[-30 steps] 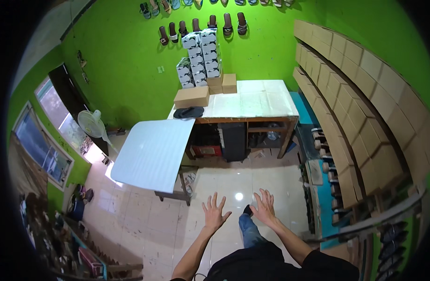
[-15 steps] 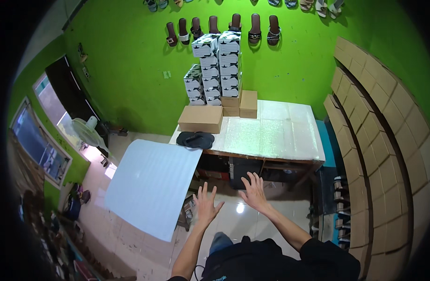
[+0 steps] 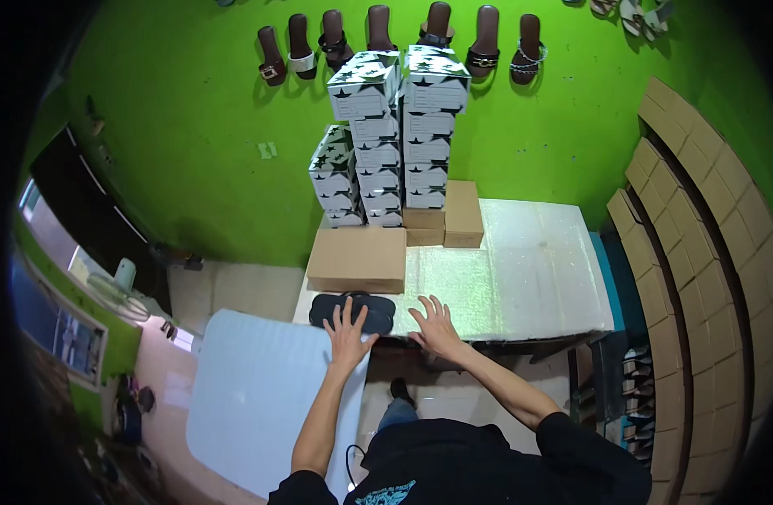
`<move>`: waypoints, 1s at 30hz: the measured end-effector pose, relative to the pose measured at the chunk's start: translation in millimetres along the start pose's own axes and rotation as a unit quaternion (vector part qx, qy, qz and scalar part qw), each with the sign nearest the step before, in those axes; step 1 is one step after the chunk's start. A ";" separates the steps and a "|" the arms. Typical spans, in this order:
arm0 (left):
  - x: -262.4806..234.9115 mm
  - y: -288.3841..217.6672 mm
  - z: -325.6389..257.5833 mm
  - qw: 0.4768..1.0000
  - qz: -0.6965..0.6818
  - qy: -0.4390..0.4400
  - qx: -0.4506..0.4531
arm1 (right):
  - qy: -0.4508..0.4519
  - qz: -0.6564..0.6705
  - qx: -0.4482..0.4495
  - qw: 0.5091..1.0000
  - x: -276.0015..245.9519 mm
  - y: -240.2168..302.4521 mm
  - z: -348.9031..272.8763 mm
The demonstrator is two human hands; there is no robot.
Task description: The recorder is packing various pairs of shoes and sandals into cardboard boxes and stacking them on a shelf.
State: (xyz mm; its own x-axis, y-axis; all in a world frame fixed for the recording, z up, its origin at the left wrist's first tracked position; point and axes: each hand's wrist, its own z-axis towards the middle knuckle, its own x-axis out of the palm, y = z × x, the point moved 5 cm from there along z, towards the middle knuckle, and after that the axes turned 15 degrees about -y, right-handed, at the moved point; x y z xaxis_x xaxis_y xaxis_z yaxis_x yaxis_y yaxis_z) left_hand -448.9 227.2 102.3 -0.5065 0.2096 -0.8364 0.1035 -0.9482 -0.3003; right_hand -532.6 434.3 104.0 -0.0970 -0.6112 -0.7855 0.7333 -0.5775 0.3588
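Observation:
A pair of black sandals (image 3: 378, 313) lies at the near left corner of the white-topped table (image 3: 538, 278). Over their front edge reaches my left hand (image 3: 349, 338), fingers spread; whether the fingertips touch them I cannot tell. My right hand (image 3: 439, 330) hovers at the table's near edge, right of the sandals, fingers apart and nothing held. Just behind the sandals sits a closed brown cardboard box (image 3: 357, 259).
White star-printed boxes (image 3: 378, 154) are stacked tall at the table's back left, beside smaller brown boxes (image 3: 464, 215). A pale blue-white panel (image 3: 269, 387) stands at left. Brown boxes line the right-hand shelves (image 3: 681, 227). Slippers (image 3: 486, 42) hang on the green wall.
I have come closer to the table. Both hands have moved forward, the left from short of the table to over the sandals, the right to the table's edge.

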 end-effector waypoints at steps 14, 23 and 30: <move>110.5 186.1 165.0 0.986 0.006 0.163 0.044 | 0.212 -0.062 0.071 0.973 170.5 -43.8 165.6; 107.6 187.6 179.3 0.992 -0.068 0.100 0.022 | 0.101 -0.028 0.078 0.991 174.0 -49.1 176.1; 61.2 138.8 184.9 0.990 -0.075 0.114 0.020 | 0.086 -0.007 0.081 0.993 102.3 -46.5 175.6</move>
State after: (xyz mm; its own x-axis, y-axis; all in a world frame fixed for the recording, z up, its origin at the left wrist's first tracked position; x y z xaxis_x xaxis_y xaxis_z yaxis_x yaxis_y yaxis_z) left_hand -623.9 64.3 94.2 -0.3068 0.3934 -0.8667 0.0047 -0.9100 -0.4147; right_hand -694.8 303.6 95.5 0.0208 -0.5088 -0.8606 0.6136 -0.6731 0.4128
